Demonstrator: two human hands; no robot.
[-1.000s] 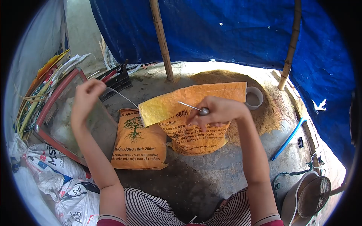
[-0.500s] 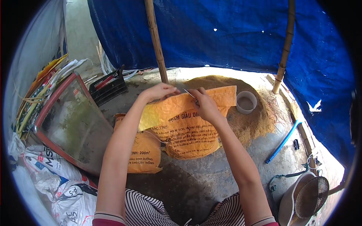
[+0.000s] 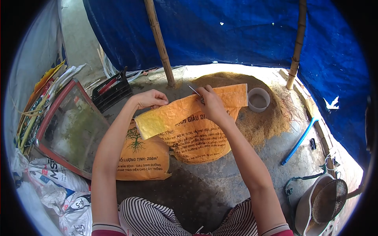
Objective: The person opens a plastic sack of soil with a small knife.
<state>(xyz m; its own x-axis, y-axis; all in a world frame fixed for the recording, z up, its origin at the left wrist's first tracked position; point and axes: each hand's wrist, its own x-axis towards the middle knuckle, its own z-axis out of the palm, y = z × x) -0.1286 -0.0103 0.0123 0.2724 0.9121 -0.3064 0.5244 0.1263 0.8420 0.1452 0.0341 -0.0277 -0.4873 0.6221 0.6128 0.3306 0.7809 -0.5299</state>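
A full orange printed sack [image 3: 201, 137] stands on the floor in front of me, its top flattened and folded over, with a yellow patch at the left end. My right hand [image 3: 212, 104] is closed at this top edge, around a thin pointed metal tool [image 3: 193, 90] whose tip sticks out up and to the left. Its handle is mostly hidden. My left hand [image 3: 152, 99] is at the sack's upper left edge with fingertips pinched together; what is between them cannot be made out. A second orange sack [image 3: 143, 159] lies flat under my left forearm.
Behind the sack is a brown grainy heap [image 3: 267, 124] with a white round tub [image 3: 258, 100] on it. A red-framed glass panel [image 3: 75, 129] and black crate [image 3: 112, 92] are left. A blue tube [image 3: 300, 141], grey bucket [image 3: 311, 200] and sieve [image 3: 329, 200] are right.
My left hand has moved left along the sack's top edge, away from my right hand. The metal tool's tip now points more to the left. The view has shifted slightly.
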